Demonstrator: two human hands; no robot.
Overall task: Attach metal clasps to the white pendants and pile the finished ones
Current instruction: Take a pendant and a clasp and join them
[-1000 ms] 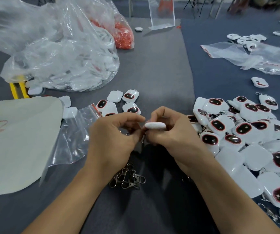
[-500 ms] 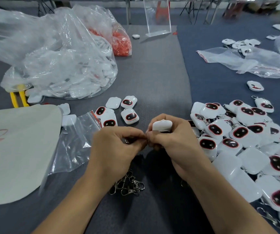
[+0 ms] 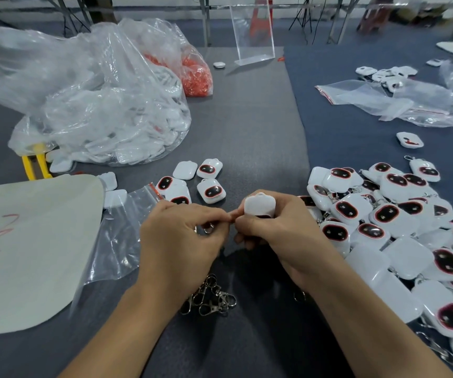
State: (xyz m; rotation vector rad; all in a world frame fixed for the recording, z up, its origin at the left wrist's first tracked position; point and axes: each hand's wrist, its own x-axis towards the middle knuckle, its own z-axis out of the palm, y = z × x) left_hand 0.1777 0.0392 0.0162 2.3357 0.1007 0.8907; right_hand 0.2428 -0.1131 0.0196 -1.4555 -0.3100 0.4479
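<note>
Head view: above the grey worktop (image 3: pixel 250 124), the right hand (image 3: pixel 282 236) has its grip clamped on a white rounded-square plastic pendant (image 3: pixel 259 205), held upright at centre. The left hand (image 3: pixel 181 241) has its grip pinched on a small silver metal clasp (image 3: pixel 208 228) — the two hands' fingertips touch. A heap of loose silver clasps (image 3: pixel 210 297) lies between the forearms, and the pile of white pendants with dark red-rimmed faces (image 3: pixel 400 222) lies just beside the right hand.
</note>
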